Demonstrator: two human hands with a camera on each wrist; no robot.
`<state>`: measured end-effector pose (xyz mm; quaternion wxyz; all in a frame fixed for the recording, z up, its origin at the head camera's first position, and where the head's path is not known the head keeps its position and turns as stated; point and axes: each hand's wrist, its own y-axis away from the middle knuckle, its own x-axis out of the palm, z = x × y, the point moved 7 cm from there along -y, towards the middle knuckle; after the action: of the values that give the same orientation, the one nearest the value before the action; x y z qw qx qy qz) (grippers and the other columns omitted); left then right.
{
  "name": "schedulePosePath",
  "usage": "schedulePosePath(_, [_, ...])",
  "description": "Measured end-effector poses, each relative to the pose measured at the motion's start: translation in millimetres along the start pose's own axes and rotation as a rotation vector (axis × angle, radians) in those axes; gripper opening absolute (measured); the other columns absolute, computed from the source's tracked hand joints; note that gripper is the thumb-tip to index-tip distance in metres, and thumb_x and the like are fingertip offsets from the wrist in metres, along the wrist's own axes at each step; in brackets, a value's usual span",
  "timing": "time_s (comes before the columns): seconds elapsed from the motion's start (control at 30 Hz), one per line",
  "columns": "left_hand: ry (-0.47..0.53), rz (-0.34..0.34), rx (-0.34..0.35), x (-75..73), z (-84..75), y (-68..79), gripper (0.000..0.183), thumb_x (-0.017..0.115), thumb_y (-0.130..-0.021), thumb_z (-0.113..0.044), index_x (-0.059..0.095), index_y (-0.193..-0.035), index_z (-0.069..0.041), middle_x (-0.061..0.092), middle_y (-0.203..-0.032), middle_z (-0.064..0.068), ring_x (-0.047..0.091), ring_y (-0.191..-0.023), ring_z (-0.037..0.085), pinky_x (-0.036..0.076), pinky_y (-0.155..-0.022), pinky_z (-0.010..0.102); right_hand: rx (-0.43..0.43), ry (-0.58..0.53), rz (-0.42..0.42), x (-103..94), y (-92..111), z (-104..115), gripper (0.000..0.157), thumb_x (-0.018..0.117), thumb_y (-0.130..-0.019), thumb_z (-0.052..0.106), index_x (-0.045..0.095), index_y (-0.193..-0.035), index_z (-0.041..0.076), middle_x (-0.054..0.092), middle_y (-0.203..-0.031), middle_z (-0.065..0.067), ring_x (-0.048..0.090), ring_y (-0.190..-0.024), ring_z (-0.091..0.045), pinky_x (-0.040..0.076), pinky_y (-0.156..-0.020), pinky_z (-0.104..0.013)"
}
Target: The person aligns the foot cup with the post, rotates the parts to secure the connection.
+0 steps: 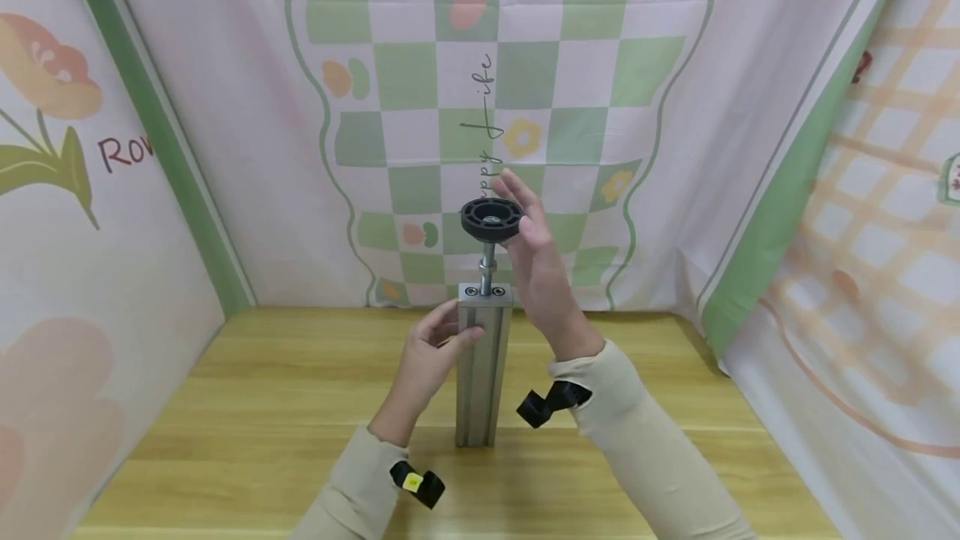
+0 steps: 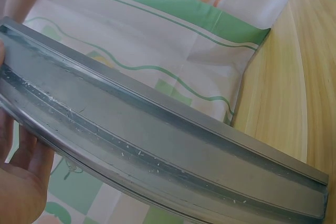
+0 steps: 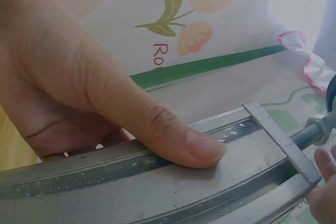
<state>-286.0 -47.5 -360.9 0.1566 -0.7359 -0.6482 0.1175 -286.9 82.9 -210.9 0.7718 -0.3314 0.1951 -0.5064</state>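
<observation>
The metal profile (image 1: 480, 382) stands roughly upright, about midway between the left and right edges of the wooden surface (image 1: 300, 390) and in from its far edge; the near edge lies out of view. A plate (image 1: 486, 302) caps the upper end, and from it rises a threaded rod (image 1: 489, 257) bearing a nut (image 3: 318, 129) and, at the tip, a black round foot (image 1: 487, 232). The left grip (image 1: 427, 357) is closed about the profile just below the plate, thumb on the near face and fingers round the left side. The right grip (image 1: 546, 273) is unfolded, its fingers extended beside the right rim of the foot and clasping nothing; contact with the rim seems likely but cannot be confirmed. The step in hand is judged to be work on the foot, perhaps turning it on the rod, with the profile steadied from the left. A further turn would call for the right fingers against the rim and a firm left hold, lest the tall, narrow profile twist or tip.
</observation>
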Motion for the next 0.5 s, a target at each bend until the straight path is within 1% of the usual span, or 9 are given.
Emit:
schedulePosePath(0.07, [-0.002, -0.003, 0.001, 0.0, 0.4, -0.2, 0.051, 0.078, -0.090, -0.027, 0.062, -0.136, -0.012, 0.067, -0.119, 0.007, 0.066, -0.105, 0.022, 0.055, -0.085, 0.033, 0.010, -0.090, 0.029, 1.4, -1.0, -2.1, 0.060, 0.031, -0.103, 0.034, 0.026, -0.155, 0.004, 0.026, -0.159, -0.017, 0.037, -0.140, -0.034, 0.024, -0.115, -0.048])
schedulePosePath(0.13, [-0.006, -0.006, -0.003, 0.0, 0.6, -0.3, 0.052, 0.078, -0.089, -0.028, 0.063, -0.136, -0.012, 0.067, -0.119, 0.007, 0.066, -0.105, 0.022, 0.055, -0.085, 0.033, 0.011, -0.122, 0.041, 1.8, -1.6, -3.5, 0.056, 0.030, -0.103, 0.033, 0.032, -0.152, 0.005, 0.029, -0.158, -0.017, 0.035, -0.141, -0.033, 0.023, -0.116, -0.049])
schedulePosePath(0.23, [-0.011, -0.007, -0.008, 0.0, 0.2, -0.2, 0.052, 0.078, -0.089, -0.029, 0.063, -0.136, -0.013, 0.067, -0.119, 0.006, 0.065, -0.105, 0.021, 0.055, -0.084, 0.032, -0.003, -0.134, 0.040, 1.2, -2.4, -4.4, 0.048, 0.032, -0.103, 0.031, 0.042, -0.143, 0.007, 0.034, -0.155, -0.019, 0.037, -0.140, -0.033, 0.026, -0.114, -0.048])
schedulePosePath(0.3, [-0.011, -0.006, -0.010, 0.0, -0.5, 0.0, 0.051, 0.079, -0.089, -0.027, 0.062, -0.136, -0.014, 0.067, -0.119, 0.006, 0.065, -0.105, 0.022, 0.055, -0.084, 0.032, -0.003, -0.147, 0.028, 0.4, -2.8, -5.3, 0.042, 0.036, -0.102, 0.031, 0.046, -0.138, 0.011, 0.037, -0.153, -0.019, 0.038, -0.139, -0.034, 0.027, -0.113, -0.047])
schedulePosePath(0.43, [0.001, -0.002, -0.009, -0.2, -1.6, 0.3, 0.049, 0.078, -0.090, -0.021, 0.062, -0.137, -0.014, 0.067, -0.120, 0.007, 0.065, -0.106, 0.023, 0.055, -0.085, 0.034, 0.012, -0.168, 0.011, -0.1, -2.1, -7.2, 0.037, 0.041, -0.100, 0.032, 0.047, -0.133, 0.016, 0.040, -0.150, -0.021, 0.040, -0.138, -0.035, 0.029, -0.111, -0.043])
schedulePosePath(0.5, [0.007, -0.001, -0.011, -0.2, -2.3, 0.4, 0.049, 0.077, -0.091, -0.021, 0.062, -0.137, -0.014, 0.067, -0.120, 0.007, 0.065, -0.106, 0.023, 0.055, -0.086, 0.034, 0.012, -0.166, 0.007, -0.1, -1.8, -7.4, 0.039, 0.043, -0.100, 0.032, 0.047, -0.134, 0.014, 0.042, -0.149, -0.022, 0.042, -0.135, -0.036, 0.031, -0.110, -0.042])
